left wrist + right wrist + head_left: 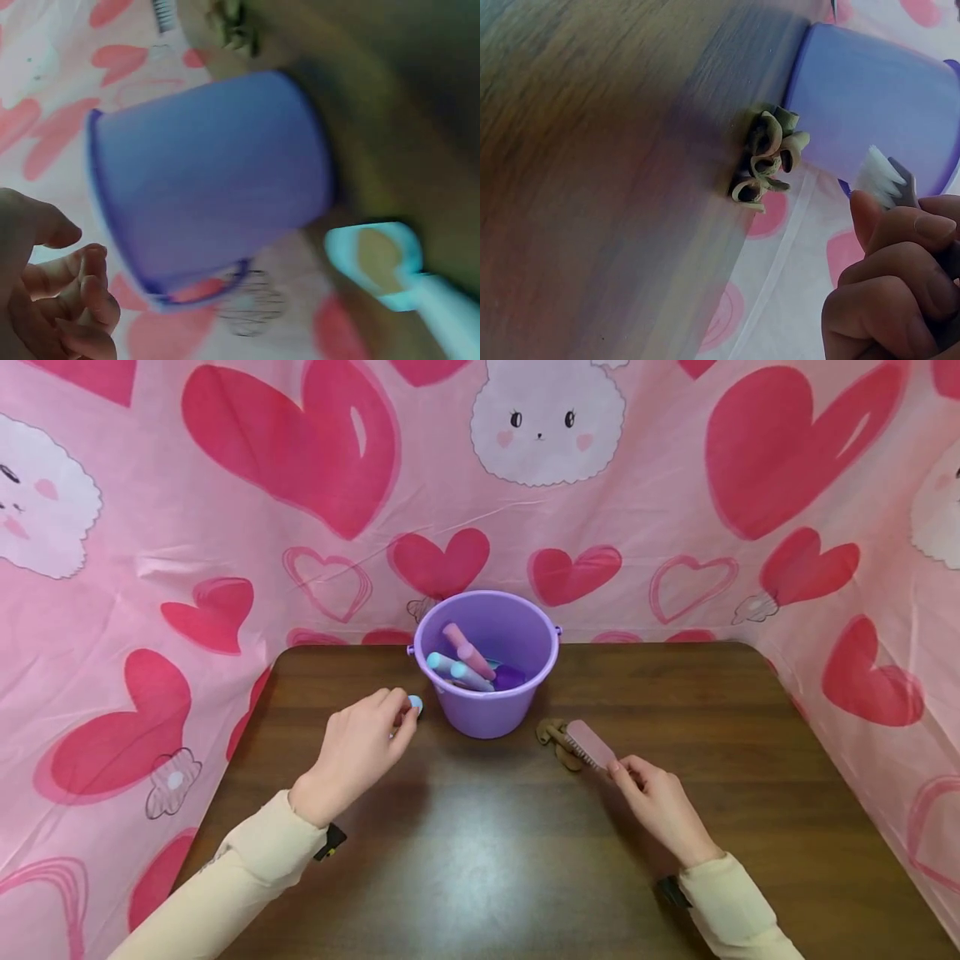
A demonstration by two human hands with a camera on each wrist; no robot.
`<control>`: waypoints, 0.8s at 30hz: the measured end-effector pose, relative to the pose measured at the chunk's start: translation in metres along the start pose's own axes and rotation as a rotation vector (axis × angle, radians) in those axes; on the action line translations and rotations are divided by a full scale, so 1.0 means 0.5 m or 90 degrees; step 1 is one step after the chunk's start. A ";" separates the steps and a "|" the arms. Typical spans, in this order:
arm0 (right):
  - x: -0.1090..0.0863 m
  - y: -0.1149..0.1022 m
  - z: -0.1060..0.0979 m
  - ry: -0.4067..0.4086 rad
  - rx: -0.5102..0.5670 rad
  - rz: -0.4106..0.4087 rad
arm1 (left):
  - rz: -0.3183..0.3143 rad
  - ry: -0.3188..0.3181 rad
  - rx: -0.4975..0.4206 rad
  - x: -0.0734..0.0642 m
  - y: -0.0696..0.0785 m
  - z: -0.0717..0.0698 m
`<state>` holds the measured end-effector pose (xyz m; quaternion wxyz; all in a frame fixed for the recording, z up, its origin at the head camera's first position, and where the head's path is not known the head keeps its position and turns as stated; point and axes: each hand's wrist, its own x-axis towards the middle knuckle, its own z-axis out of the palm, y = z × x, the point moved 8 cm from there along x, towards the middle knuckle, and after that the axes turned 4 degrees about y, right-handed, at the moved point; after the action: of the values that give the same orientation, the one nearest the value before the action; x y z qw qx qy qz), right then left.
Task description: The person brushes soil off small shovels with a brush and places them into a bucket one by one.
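Note:
My right hand grips a small pink brush. In the right wrist view its white bristles stick out beyond the curled fingers. In the head view the brush overlaps a brown looped object on the table. My left hand, fingers loosely bent, hovers left of the purple bucket. The left wrist view shows nothing in its grasp. Beneath it lies a light blue tool with a ring-like head, brown showing through the middle; the hand mostly hides it in the head view.
Inside the bucket stand pink handles and light blue handles, with a dark purple piece beside them. The bucket is near the back edge of the brown wooden table. A pink heart-patterned cloth hangs behind and on both sides.

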<state>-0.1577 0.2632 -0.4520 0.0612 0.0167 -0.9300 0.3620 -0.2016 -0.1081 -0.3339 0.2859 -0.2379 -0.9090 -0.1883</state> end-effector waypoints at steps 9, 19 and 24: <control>0.005 -0.008 -0.003 0.013 -0.010 -0.025 | -0.103 -0.095 -0.013 -0.092 -0.100 0.061; 0.000 -0.014 0.009 0.002 -0.005 -0.017 | -0.158 -0.187 0.031 -0.152 -0.231 0.121; 0.000 -0.017 0.011 -0.004 -0.006 -0.012 | -0.187 -0.243 0.039 -0.170 -0.261 0.138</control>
<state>-0.1577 0.2532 -0.4503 0.0613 0.0261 -0.9317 0.3572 -0.2402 -0.2091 -0.4652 0.0854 -0.1258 -0.9766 -0.1522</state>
